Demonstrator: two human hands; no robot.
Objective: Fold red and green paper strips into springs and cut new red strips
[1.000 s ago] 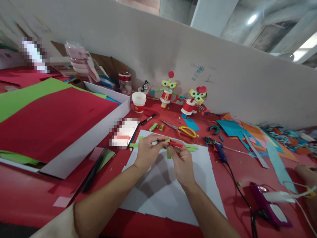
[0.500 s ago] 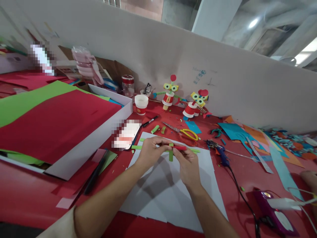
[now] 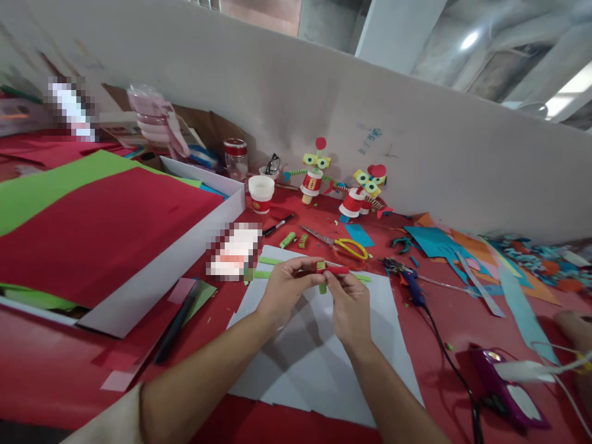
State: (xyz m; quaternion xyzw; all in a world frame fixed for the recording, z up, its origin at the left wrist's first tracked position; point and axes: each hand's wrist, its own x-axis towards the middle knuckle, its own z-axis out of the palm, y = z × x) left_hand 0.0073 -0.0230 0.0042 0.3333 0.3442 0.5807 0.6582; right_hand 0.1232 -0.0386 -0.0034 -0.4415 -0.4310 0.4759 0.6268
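My left hand (image 3: 287, 290) pinches a small folded stack of green and red paper strips (image 3: 320, 266), its pleated edges facing me. From the stack a red strip end (image 3: 340, 269) points right and a green end (image 3: 322, 288) hangs down. My right hand (image 3: 352, 305) has thumb and fingers closed on the strips close to the stack. Both hands are above white sheets (image 3: 300, 364). Loose green strips (image 3: 269, 261) lie on the sheets behind my hands. Two pleated paper springs (image 3: 287, 240) and yellow-handled scissors (image 3: 349, 248) rest beyond.
A glue gun (image 3: 411, 285) with its cord lies right, near a purple power strip (image 3: 509, 385). A white box (image 3: 185, 246) of coloured paper stands left, a black cutter (image 3: 178, 324) before it. Paper-cup figures (image 3: 312, 183) stand by the wall. Another person's hand (image 3: 571, 330) shows far right.
The strips have turned in my fingers, so the stack's pleated edges now face me. Less green hangs down below it. The whole view has shifted slightly left.
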